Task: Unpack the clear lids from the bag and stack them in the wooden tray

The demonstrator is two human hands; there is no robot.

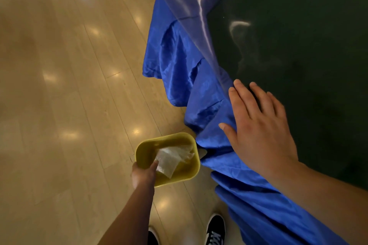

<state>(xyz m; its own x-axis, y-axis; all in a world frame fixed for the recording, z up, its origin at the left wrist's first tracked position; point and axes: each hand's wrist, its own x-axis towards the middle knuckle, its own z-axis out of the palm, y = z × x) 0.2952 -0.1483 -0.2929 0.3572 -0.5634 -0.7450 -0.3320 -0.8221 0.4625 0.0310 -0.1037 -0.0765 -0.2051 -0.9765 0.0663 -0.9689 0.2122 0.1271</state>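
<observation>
plastic, thin and crumpled, sits inside a yellow bin (pixel 169 158) on the floor: this is the clear bag (pixel 171 160), whitish and see-through, creased into loose folds with one corner pointing down toward the near wall of the bin. whether anything is left inside it cannot be told; no lids or wooden tray show in this view.

left hand (pixel 144 174) hangs low at the near rim of the bin, fingers curled over the edge, with one fingertip (pixel 155 163) touching the bag's lower edge. the fingers are drawn together around the rim rather than spread, though whether they also pinch the bag cannot be told.

right hand (pixel 258 127) lies flat and open, fingers (pixel 242 93) spread apart, palm down on the edge of the worktop (pixel 298 45), gripping nothing. under its fingertips is the dark green top beneath a clear glossy cover sheet (pixel 191 6); under its thumb and heel is a bright blue satin cloth (pixel 179 61) that falls in folds off the worktop's side, toward the bin.

bin stands just beside the hanging cloth, down and left of the right hand. below the left forearm, two dark shoes (pixel 216 228) stand on the pale wood-look floor (pixel 59 85).
</observation>
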